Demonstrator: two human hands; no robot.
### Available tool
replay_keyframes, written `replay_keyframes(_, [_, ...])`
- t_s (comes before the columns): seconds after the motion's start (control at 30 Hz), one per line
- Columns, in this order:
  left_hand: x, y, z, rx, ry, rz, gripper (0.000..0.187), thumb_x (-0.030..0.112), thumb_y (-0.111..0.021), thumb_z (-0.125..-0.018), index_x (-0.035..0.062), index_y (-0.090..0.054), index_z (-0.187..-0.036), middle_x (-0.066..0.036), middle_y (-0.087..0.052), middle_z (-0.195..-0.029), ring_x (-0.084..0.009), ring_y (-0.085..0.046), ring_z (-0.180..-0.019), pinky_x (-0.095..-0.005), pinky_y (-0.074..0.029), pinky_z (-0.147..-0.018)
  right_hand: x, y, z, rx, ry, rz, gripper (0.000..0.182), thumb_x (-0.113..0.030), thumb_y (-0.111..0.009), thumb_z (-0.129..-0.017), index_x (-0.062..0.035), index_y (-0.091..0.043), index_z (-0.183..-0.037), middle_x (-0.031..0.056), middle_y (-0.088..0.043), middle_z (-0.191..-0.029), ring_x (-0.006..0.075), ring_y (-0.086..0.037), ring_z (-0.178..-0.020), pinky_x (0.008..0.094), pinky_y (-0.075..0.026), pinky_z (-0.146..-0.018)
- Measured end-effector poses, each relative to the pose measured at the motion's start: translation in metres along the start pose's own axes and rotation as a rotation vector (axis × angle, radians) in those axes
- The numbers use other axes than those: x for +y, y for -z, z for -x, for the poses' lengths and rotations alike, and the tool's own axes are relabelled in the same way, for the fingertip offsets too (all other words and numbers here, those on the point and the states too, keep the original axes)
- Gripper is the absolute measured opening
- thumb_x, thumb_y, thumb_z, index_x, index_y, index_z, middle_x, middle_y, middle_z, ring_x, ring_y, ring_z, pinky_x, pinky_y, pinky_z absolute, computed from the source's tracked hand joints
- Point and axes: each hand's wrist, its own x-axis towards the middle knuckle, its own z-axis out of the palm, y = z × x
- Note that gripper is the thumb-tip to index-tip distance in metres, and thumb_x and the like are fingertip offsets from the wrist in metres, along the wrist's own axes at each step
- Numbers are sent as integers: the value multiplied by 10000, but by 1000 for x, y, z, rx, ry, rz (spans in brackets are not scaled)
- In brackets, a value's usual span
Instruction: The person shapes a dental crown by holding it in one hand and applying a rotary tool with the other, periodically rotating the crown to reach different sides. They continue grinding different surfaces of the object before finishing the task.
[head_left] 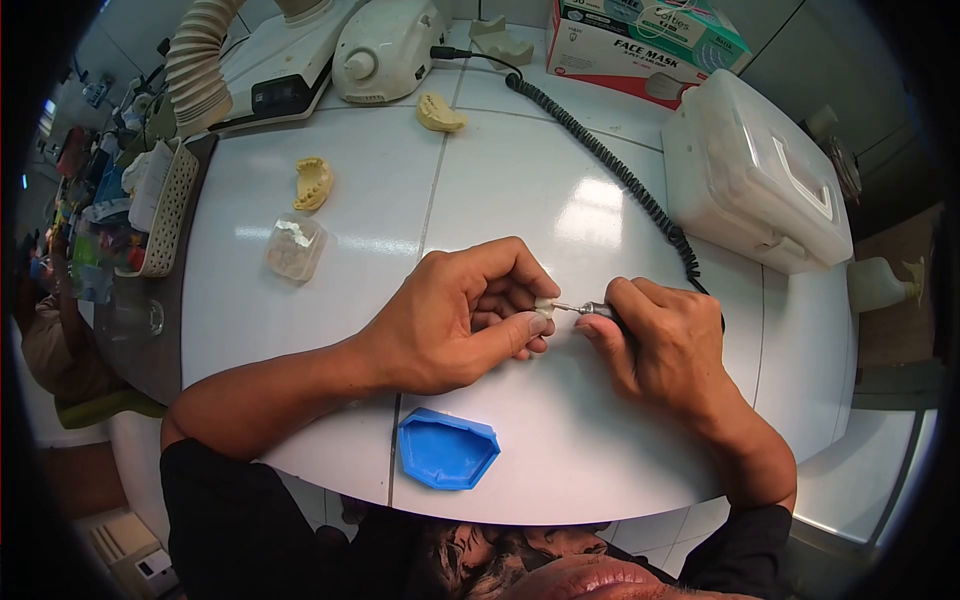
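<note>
Between thumb and forefinger, my left hand (470,315) pinches a small whitish dental piece (544,306), maybe a crown; its exact kind is too small to tell. My right hand (665,340) is closed around a dental handpiece (597,312), whose thin bur points left and meets or nearly meets the piece. A black coiled cord (610,165) runs from the back toward the right hand. Below my left forearm lies a blue tray-like mold (450,450), its hollow side up. Past the left hand stands a small clear plastic box (296,247) with something pale inside.
Two yellowish dental casts, a left one (313,183) and a back one (440,113), lie on the white tiled table (360,220). Behind are a white control unit (385,50), a suction hose (197,70) and a face mask box (620,60). A lidded white case (755,170) stands right.
</note>
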Motion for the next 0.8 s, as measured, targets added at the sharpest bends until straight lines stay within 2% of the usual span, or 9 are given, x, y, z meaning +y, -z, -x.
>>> replay_keyframes(0.4, [1, 1, 0, 21, -16, -123, 246, -9, -699, -1055, -66, -649, -1289, -124, -777, -1116, -149, -795, -1048, -261, -655, -920, 0, 2, 0, -20, 22, 14, 430, -429, -822, -1004, -102, -641, -791, 45, -560, -604, 272, -588, -477, 409, -435, -472])
replay_keyframes(0.8, [1, 1, 0, 28, -1, -104, 255, -11, -703, -1051, -59, -651, -1296, -104, -779, -1101, -136, -790, -1048, -252, -639, -918, -2, 4, -1, -28, 6, 16, 419, -417, -825, -1003, -100, -654, -790, 51, -582, -605, 276, -597, -476, 412, -442, -476])
